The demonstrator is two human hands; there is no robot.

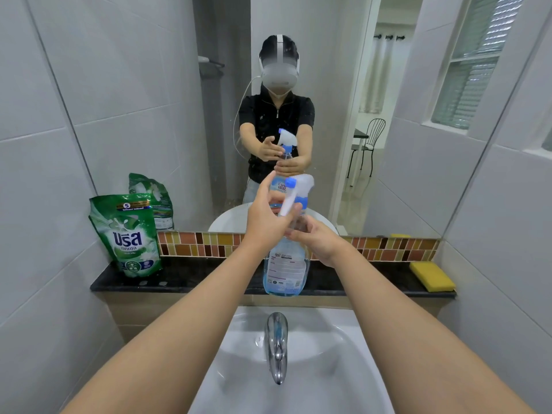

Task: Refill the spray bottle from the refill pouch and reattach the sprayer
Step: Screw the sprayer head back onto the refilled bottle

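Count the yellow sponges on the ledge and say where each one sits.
1. The yellow sponge lies at the far right end of the dark ledge. The yellow patch above it is its reflection in the mirror. Others may be hidden behind the arms.

Bright, even light; bowed wide-angle edges
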